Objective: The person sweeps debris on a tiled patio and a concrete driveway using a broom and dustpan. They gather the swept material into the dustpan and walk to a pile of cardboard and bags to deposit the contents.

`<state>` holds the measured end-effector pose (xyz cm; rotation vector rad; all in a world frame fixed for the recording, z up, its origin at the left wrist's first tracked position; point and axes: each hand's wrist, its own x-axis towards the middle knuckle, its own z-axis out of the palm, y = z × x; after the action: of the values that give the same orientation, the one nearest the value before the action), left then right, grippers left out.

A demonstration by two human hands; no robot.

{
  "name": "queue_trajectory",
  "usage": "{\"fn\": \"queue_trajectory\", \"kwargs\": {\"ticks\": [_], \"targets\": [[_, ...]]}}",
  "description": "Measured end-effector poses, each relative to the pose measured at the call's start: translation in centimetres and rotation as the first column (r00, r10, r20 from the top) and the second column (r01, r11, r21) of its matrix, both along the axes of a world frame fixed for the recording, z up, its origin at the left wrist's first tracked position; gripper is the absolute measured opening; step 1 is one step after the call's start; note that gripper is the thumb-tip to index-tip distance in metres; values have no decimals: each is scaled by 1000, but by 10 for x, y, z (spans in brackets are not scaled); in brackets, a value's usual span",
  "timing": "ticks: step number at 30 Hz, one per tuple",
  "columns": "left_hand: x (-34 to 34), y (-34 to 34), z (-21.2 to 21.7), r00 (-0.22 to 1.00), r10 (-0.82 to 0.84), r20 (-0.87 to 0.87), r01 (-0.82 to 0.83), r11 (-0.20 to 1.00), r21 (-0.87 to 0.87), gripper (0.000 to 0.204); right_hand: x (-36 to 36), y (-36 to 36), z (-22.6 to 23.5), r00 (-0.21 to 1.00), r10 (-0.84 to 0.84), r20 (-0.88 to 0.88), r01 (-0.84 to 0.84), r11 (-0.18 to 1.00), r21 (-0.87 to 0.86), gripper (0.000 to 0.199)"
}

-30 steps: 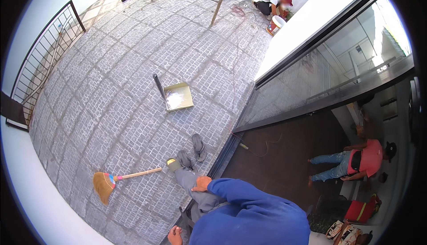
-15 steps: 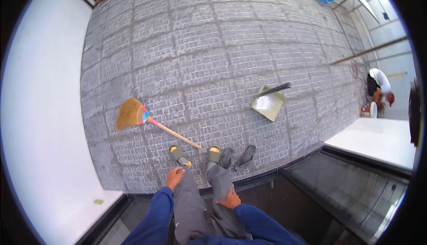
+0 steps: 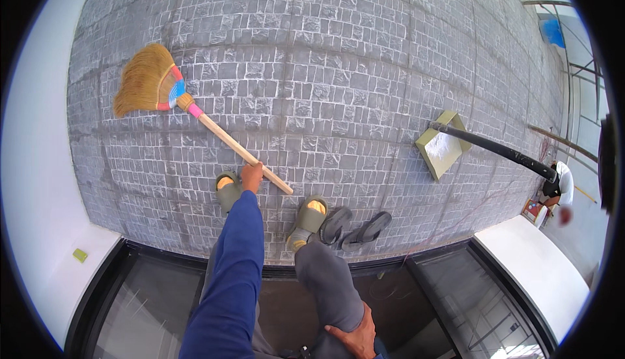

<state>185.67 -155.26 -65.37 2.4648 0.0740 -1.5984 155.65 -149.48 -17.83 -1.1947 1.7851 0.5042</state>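
Observation:
A straw broom (image 3: 146, 82) with a pale wooden handle lies slantwise on the grey paving, its bristles to the far left. My left hand (image 3: 252, 176) reaches down and is closed round the handle near its lower end, just above my left slipper. On my right knee rests my right hand (image 3: 357, 334), thumb apart from the fingers, with nothing held. Off to the right stands an olive-green dustpan (image 3: 446, 150) with whitish stuff in it. Its long black handle (image 3: 498, 147) leans to the right.
Beside my right foot sits a pair of dark flip-flops (image 3: 355, 229). A black door-frame sill (image 3: 312, 271) runs beneath me. White walls rise on both sides; a small green block (image 3: 79, 255) is on the left ledge. Another person (image 3: 558, 186) crouches far right, near metal scaffolding.
My left hand has left my left knee, reached forward and taken hold of the broom handle. My view has leaned closer to the ground. The right hand stays on the right knee.

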Motion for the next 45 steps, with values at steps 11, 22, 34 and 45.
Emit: {"fn": "queue_trajectory", "kwargs": {"ticks": [11,22,34,45], "targets": [[77,8,314,219,727,-651,-972,221,-80,32,42,12,-3,973,180,-145,-125,937,328,115],[263,108,598,961,263,-81,-276,927,-256,17,78,-70,41,948,-262,180,252,964,79,100],[317,-34,652,615,788,-16,-777,603,-180,29,111,-133,37,911,-373,174,348,925,154,50],[405,-341,710,741,670,-32,-616,661,-429,38,271,-581,111,614,-583,533,586,788,187,43]]}}
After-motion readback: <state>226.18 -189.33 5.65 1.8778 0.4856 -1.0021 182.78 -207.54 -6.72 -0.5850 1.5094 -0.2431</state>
